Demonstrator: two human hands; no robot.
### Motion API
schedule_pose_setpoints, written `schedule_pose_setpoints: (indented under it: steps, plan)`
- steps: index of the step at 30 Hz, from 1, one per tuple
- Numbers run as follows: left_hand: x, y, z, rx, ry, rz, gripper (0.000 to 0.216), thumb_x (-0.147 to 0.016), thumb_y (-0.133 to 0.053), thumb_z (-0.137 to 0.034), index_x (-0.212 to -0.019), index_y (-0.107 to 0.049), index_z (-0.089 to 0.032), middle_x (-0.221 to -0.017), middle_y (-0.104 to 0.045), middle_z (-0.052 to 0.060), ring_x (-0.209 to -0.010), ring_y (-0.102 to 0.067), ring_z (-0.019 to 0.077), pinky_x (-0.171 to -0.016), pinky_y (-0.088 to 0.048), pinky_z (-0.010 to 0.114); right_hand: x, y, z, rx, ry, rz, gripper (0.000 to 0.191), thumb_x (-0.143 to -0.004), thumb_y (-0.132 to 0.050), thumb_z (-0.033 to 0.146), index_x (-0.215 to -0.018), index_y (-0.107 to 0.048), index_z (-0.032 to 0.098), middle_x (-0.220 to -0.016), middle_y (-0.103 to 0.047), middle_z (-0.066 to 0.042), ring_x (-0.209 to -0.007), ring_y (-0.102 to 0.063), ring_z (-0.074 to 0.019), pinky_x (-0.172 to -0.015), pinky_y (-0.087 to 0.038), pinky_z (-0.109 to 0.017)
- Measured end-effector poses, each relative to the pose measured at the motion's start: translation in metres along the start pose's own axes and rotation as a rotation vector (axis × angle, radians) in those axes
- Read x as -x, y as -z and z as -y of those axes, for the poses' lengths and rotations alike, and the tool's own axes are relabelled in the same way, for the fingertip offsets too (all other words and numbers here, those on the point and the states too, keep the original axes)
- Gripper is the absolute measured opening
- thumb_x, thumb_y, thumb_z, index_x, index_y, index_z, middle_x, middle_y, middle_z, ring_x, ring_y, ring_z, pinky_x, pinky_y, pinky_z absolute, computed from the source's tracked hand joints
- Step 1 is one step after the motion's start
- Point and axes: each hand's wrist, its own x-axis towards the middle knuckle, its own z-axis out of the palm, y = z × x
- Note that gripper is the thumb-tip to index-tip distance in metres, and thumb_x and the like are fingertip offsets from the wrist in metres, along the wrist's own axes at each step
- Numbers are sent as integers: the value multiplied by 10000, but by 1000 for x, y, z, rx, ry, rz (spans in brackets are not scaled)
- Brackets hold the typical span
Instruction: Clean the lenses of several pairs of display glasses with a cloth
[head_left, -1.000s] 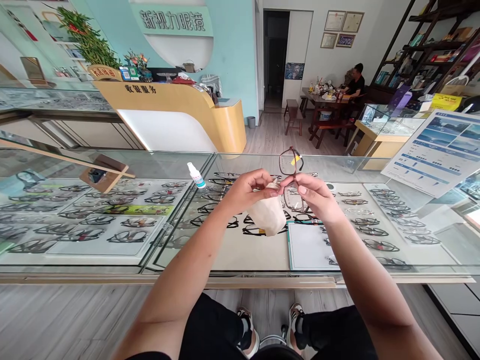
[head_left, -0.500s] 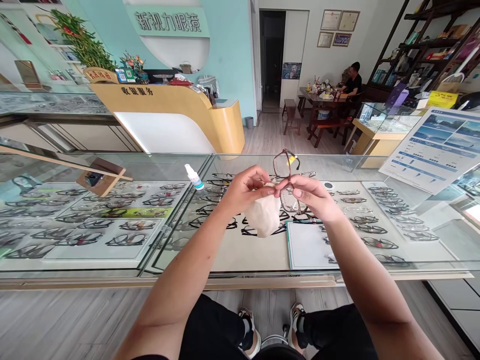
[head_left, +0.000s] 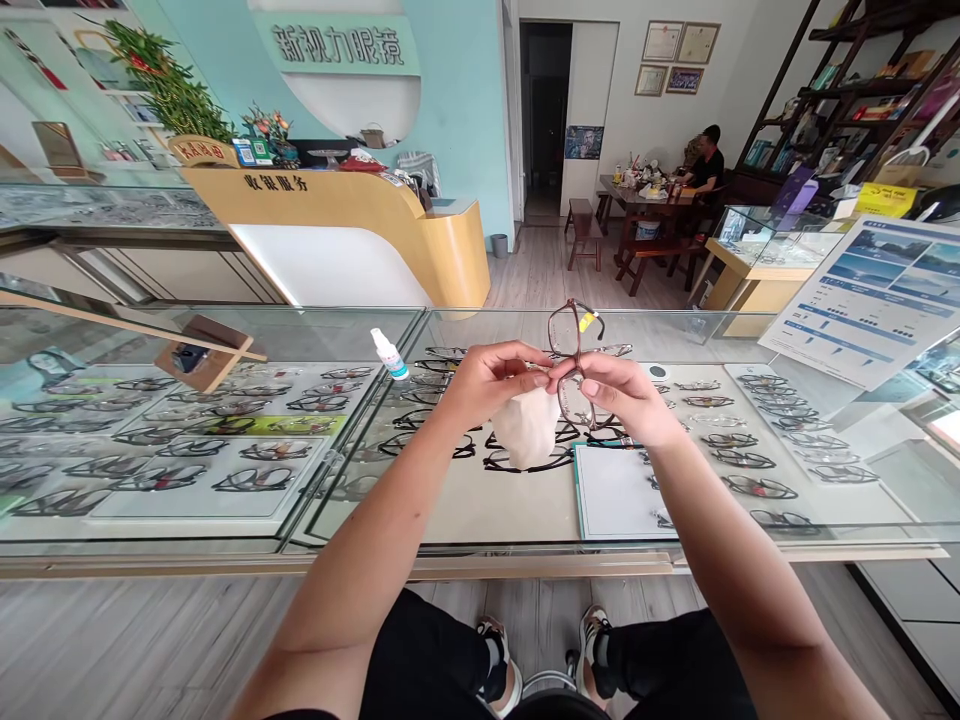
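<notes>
I hold a pair of brown-framed glasses [head_left: 568, 336] upright above the glass counter [head_left: 480, 330], one lens above the other. A small yellow tag hangs on the upper lens. My right hand [head_left: 624, 396] pinches the frame near its bridge. My left hand [head_left: 491, 381] is closed on a white cleaning cloth [head_left: 527, 427] that hangs down below it, with its fingertips at the frame beside my right hand's fingers.
A small spray bottle [head_left: 391, 354] stands on the counter left of my hands. Rows of spectacle frames lie under the glass. A white sheet [head_left: 616, 492] lies below my right hand, a printed board [head_left: 870, 300] leans at right. A person sits at a far table [head_left: 652, 200].
The view shifted slightly. My left fingers closed in over the cloth at the frame; the glasses stay held in much the same place.
</notes>
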Motion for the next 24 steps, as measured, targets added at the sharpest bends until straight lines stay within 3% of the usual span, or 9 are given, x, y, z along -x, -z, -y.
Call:
schedule_pose_setpoints:
  steps: [4,9,15,20,24]
  plan:
    - [1,1,2,-5,43,-71,489,-750,-1068,-617,-955,-905,-205,-863,-849,74,-740,-743,194,-642,-533,297,0,0,-3,-5,2,-50,317,-1108,-775,576,-1211,-897,302,-1118,-882,-57,-1109,-793,-254,-1031,-643,-438]
    - [-1,2,1,11,33,-139,482,-717,-1083,-611,-882,-877,-207,-868,-828,62,-795,-731,194,-704,-557,308,3,3,-14,-57,8,-103,245,-1106,-788,543,-1189,-893,338,-1220,-885,-39,-1067,-799,-248,-1018,-646,-445]
    - [0,0,2,23,32,-121,473,-689,-1103,-565,-861,-853,-203,-890,-824,55,-825,-739,186,-735,-584,301,1,1,-10,-50,-19,-100,334,-1097,-782,589,-1183,-896,287,-1172,-886,-64,-1172,-804,-274,-1086,-631,-451]
    - [0,-2,5,31,49,-133,497,-675,-1105,-571,-849,-821,-202,-878,-815,45,-807,-742,182,-714,-585,294,2,1,-15,-114,-13,-163,296,-1064,-823,603,-1141,-892,327,-1252,-887,-34,-1165,-815,-276,-1132,-623,-480]
    - [-1,-6,7,33,27,-157,520,-661,-1106,-587,-818,-790,-205,-882,-811,45,-819,-749,184,-727,-591,299,1,0,-14,-117,-36,-174,323,-1057,-835,602,-1187,-904,315,-1197,-894,-45,-1193,-820,-287,-1131,-624,-470]
